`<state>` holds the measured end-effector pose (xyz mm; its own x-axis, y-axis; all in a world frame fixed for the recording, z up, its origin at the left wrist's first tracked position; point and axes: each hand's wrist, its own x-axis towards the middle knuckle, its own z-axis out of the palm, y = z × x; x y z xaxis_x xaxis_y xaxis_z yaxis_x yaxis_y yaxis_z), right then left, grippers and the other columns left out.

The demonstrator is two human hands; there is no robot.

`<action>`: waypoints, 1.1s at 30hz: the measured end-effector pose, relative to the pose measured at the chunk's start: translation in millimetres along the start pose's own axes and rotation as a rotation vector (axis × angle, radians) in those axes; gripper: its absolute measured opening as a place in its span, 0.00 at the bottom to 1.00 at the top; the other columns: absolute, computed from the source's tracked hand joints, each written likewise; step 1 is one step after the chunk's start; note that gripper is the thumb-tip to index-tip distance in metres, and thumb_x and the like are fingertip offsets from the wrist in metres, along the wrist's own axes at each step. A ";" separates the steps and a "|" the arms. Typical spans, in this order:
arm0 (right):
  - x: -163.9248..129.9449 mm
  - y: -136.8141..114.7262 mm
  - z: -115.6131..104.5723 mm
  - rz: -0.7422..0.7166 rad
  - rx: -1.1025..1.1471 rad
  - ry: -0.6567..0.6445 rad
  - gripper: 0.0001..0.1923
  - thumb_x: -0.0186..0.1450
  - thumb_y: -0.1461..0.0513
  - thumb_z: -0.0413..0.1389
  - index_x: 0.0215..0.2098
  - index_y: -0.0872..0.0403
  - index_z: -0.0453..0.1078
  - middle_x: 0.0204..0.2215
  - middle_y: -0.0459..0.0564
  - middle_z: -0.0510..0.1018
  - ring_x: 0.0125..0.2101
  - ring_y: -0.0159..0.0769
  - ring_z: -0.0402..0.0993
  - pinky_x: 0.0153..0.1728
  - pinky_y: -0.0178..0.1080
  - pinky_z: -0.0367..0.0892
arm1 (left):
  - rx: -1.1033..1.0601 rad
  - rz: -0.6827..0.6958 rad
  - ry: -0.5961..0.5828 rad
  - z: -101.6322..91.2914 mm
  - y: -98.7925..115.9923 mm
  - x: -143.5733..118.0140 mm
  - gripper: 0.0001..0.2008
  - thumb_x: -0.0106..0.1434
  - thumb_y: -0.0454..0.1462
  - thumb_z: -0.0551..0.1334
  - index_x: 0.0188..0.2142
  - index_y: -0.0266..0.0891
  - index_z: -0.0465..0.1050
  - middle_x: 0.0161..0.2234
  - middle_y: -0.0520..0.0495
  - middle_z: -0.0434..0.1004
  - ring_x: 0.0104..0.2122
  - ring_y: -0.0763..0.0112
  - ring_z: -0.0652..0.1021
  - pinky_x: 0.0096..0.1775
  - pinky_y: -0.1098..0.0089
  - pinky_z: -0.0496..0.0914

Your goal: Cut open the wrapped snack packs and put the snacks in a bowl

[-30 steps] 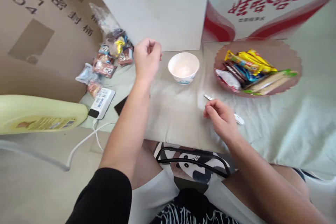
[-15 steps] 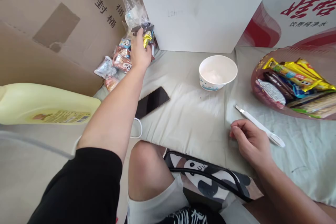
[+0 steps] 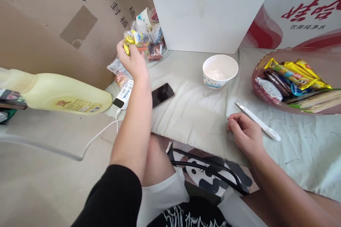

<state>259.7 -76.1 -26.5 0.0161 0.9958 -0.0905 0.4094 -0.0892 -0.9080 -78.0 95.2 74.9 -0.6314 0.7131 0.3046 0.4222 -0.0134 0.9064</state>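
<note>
Left hand point(image 3: 132, 60) was up at the snack pile point(image 3: 145, 40) by the cardboard box point(image 3: 53, 17), fingers curled shut around a yellow-wrapped snack point(image 3: 129, 39), lifted just clear of the pile. Right hand point(image 3: 245, 133) rested on the cloth point(image 3: 191, 113), fingers loosely curled, holding nothing; the white knife point(image 3: 258, 121) lay just beside it, apparently not gripped. White bowl point(image 3: 220, 71) looked empty, well apart from both hands. Pink tray point(image 3: 327, 48) to the right already held several wrapped snacks. Judging by that: one snack picked, not yet placed anywhere; knife untouched; most of the pile unhandled. Phone point(image 3: 162, 94) and power bank point(image 3: 123, 95) sat near the left forearm.
</note>
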 end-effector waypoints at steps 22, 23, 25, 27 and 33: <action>3.8 -3.9 10.1 -0.147 0.100 0.248 0.15 0.63 0.53 0.62 0.44 0.49 0.67 0.50 0.54 0.75 0.55 0.47 0.72 0.60 0.52 0.67 | -0.877 -0.842 -1.064 34.0 -15.2 -223.4 0.37 0.50 0.47 0.77 0.58 0.55 0.68 0.56 0.49 0.77 0.50 0.61 0.81 0.51 0.60 0.78; 2.8 -3.3 11.4 -0.218 0.033 0.223 0.15 0.63 0.52 0.62 0.44 0.48 0.69 0.51 0.55 0.73 0.57 0.49 0.71 0.61 0.54 0.67 | -0.865 -0.824 -1.072 34.2 -15.7 -226.0 0.39 0.51 0.49 0.77 0.60 0.56 0.65 0.57 0.48 0.77 0.52 0.59 0.81 0.51 0.59 0.78; -0.6 -2.2 12.4 -0.361 -0.065 0.101 0.17 0.64 0.51 0.61 0.49 0.48 0.73 0.54 0.57 0.70 0.59 0.52 0.68 0.62 0.56 0.65 | -0.844 -0.780 -1.064 33.4 -17.7 -227.7 0.45 0.53 0.51 0.76 0.65 0.61 0.58 0.61 0.48 0.74 0.55 0.57 0.80 0.49 0.59 0.78; -4.7 -1.6 11.5 -0.439 -0.104 -0.017 0.19 0.69 0.51 0.56 0.55 0.47 0.75 0.57 0.57 0.67 0.61 0.52 0.66 0.62 0.58 0.65 | -0.834 -0.753 -1.079 31.7 -20.8 -225.7 0.54 0.50 0.47 0.79 0.69 0.66 0.50 0.64 0.49 0.71 0.58 0.57 0.79 0.50 0.60 0.78; -5.4 -3.8 -0.7 -0.463 -0.065 -0.068 0.18 0.73 0.54 0.52 0.56 0.47 0.75 0.51 0.56 0.72 0.55 0.47 0.71 0.55 0.54 0.71 | -0.723 -0.610 -1.083 26.1 -26.3 -219.6 0.69 0.48 0.38 0.80 0.73 0.67 0.31 0.63 0.46 0.71 0.58 0.60 0.79 0.59 0.58 0.73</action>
<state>258.7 -81.1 -22.3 -0.2404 0.9267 0.2889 0.4158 0.3672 -0.8320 66.5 -42.7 -23.5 0.3455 0.9049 -0.2488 -0.3533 0.3710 0.8588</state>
